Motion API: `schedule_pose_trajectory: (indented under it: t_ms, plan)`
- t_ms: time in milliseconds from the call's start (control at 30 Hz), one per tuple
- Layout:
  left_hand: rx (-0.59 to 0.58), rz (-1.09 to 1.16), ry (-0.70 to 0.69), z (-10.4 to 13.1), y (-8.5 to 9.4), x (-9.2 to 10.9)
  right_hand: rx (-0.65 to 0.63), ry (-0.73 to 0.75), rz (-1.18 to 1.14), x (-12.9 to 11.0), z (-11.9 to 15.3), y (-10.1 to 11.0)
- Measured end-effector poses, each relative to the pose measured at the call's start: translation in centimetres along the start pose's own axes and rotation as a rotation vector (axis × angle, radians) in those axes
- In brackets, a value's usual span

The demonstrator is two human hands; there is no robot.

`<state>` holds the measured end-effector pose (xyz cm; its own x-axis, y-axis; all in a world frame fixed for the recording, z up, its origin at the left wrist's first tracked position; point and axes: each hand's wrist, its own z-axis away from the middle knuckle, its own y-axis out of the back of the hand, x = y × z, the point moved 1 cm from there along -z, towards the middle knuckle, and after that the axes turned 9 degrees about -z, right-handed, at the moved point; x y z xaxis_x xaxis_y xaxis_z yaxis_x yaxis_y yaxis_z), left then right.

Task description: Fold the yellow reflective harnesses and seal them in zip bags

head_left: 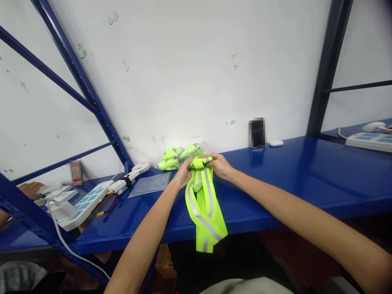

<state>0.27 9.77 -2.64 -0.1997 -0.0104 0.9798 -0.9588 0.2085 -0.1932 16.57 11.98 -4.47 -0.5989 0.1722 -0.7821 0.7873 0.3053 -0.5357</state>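
Note:
A neon yellow-green strap with silver stripes (pixel 208 222) hangs in loops over the front edge of the blue shelf. Its upper part is bunched between my hands. My left hand (pixel 184 173) grips the bunched part from the left, fingers closed round it. On the other side, my right hand (pixel 221 165) pinches a short end of the strap. Just behind them, against the wall, lie several bundles of the same material in clear plastic (pixel 171 154).
A flat clear bag (pixel 150 184), a white handheld fan (pixel 141 167) and a power strip (pixel 88 204) with cables lie to the left. A dark blurred object (pixel 257 132) and a white case (pixel 276 143) stand at the back right. Another person's hand (pixel 30 190) shows at far left.

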Motion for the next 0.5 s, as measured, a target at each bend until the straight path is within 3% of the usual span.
schedule_pose_trajectory:
  t_ms: [133,267,400,500]
  plan:
    - [0.023,0.049,-0.131,-0.1,0.1,0.1,0.022,0.017,-0.034,-0.4,0.2,-0.2]
    - [0.019,0.078,-0.242,-0.2,0.2,0.3,0.116,-0.086,0.004,-1.0,1.1,-0.9]
    - [0.058,0.048,-0.265,-0.3,0.7,0.1,-0.045,-0.291,-0.106,-1.3,1.8,-1.8]
    - [0.040,-0.025,-0.269,-0.3,0.9,0.1,-0.101,-0.301,-0.175,-1.5,2.0,-2.2]
